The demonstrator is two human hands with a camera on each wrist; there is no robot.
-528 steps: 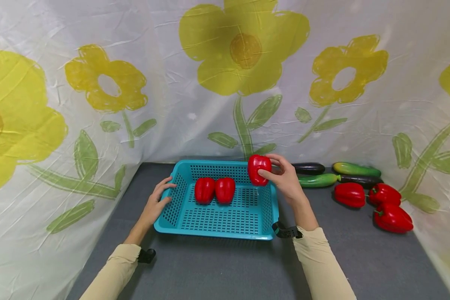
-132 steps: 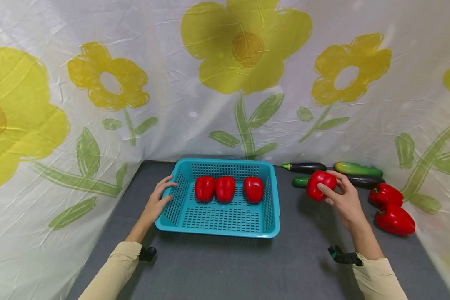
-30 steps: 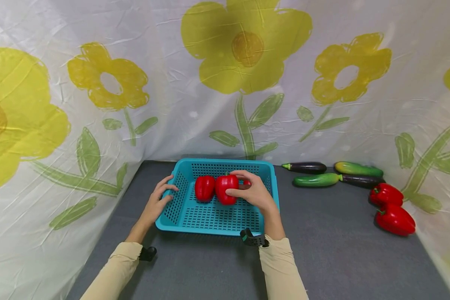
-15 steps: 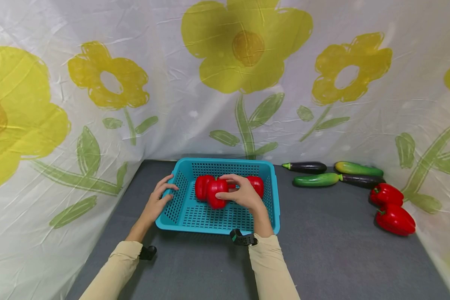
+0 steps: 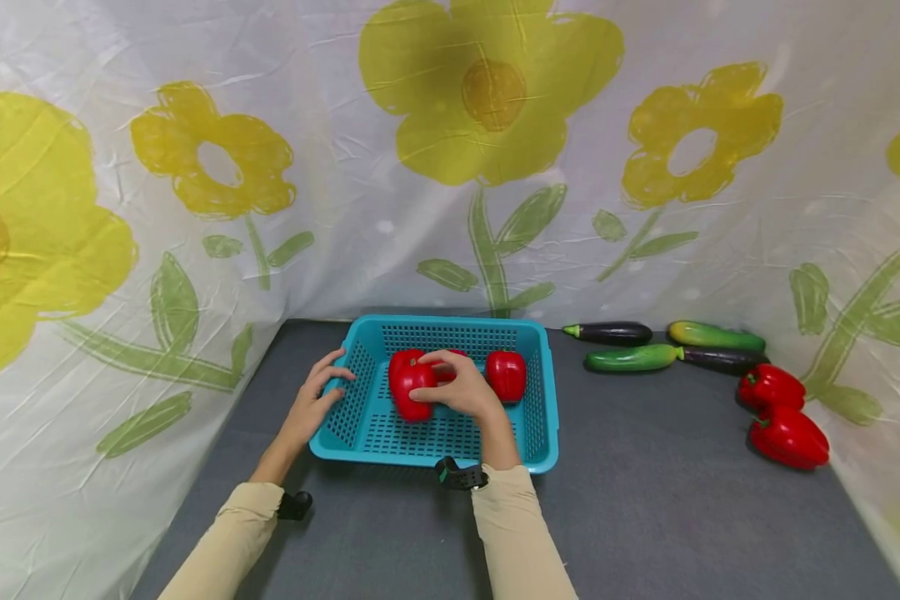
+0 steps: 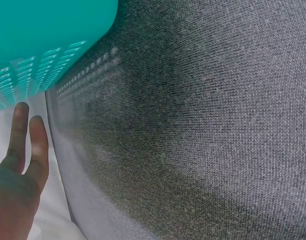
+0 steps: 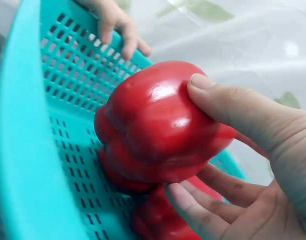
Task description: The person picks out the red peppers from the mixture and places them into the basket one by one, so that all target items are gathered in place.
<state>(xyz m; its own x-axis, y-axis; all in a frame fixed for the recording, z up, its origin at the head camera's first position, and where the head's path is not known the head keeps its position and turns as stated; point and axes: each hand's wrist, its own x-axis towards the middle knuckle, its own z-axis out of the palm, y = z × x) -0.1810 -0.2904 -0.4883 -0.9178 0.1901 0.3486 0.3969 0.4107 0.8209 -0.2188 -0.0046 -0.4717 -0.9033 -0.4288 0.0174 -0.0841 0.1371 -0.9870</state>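
A person's right hand [image 5: 465,387] grips a red bell pepper [image 5: 412,392], thumb on its near side and fingers on its far side, inside a turquoise basket [image 5: 420,459] on the dark table [image 5: 690,517]. The held pepper overlaps a second pepper [image 5: 402,361] at the basket's left; I cannot tell whether they touch. A third lies mostly hidden behind the gripping fingers, and a fourth [image 5: 506,377] sits apart at the right. The left hand [image 5: 311,408] rests at the basket's left rim, fingers extended and spread. Right of the basket lie two eggplants, a green cucumber [image 5: 630,359], a yellow-green vegetable [image 5: 716,336] and two further peppers, one against the other. A flowered sheet [image 5: 367,250] hangs behind.
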